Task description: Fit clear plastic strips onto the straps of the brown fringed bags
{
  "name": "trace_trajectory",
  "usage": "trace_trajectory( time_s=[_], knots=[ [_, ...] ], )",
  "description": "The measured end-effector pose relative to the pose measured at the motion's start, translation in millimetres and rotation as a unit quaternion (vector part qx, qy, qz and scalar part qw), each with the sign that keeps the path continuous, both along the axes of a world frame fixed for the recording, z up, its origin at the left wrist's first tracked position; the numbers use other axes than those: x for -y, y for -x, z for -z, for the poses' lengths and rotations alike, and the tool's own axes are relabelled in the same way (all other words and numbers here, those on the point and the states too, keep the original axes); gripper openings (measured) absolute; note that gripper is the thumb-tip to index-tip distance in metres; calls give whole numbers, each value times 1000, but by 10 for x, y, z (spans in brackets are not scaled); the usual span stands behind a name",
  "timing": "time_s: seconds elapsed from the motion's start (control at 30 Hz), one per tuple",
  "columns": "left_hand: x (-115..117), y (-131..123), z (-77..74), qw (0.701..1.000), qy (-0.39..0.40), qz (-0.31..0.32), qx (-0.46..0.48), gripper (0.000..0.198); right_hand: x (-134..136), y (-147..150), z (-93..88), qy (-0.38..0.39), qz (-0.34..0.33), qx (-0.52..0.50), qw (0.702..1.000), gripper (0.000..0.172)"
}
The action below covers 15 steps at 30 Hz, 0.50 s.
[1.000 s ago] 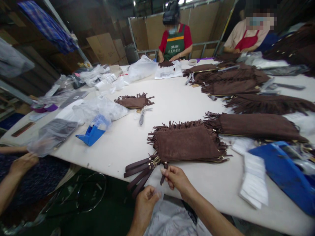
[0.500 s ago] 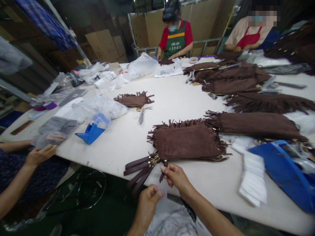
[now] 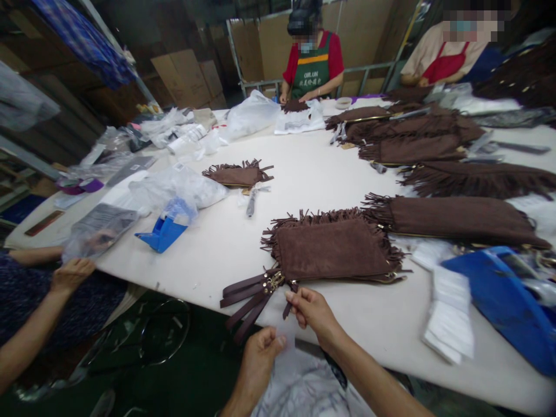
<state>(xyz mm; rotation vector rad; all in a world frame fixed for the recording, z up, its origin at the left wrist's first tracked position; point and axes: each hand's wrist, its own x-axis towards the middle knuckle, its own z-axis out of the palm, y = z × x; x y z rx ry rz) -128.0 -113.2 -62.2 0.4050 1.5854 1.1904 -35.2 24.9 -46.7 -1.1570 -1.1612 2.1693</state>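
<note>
Near the front edge of the table lies a brown suede pouch point(image 3: 330, 246) with fringe along its sides. Several dark wrist straps point(image 3: 245, 289) with metal fittings spread from its lower left corner. My right hand point(image 3: 313, 313) pinches the dark zipper pull point(image 3: 287, 308) hanging from that corner. Just lower and to the left, my left hand point(image 3: 259, 356) is closed on a small translucent plastic piece point(image 3: 286, 335), held between thumb and fingers. This plastic reaches up towards the zipper pull; whether the two touch I cannot tell.
More fringed pouches point(image 3: 460, 217) line the right side, near a blue bin point(image 3: 499, 301) and folded white sheets point(image 3: 449, 315). A blue tape dispenser point(image 3: 160, 233) and a smaller pouch point(image 3: 237, 175) lie left. A co-worker's hand point(image 3: 72, 278) holds a plastic bag. Two people work opposite.
The view has shifted slightly. Both my hands keep almost the same place and hold. At the left, the co-worker's fingers have curled in more at the bag's edge.
</note>
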Motion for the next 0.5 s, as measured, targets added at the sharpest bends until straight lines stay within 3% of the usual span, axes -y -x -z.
trace_trajectory(
  time_s=[0.23, 0.5],
  knots=[
    [-8, 11, 25, 1000, -14, -2, -23, 24, -11, -21, -32, 21, -5, -11, 1000, 47],
    [10, -1, -132, 967, 16, 14, -255, 20, 15, -20, -138, 40, 10, -41, 998, 46]
  ],
)
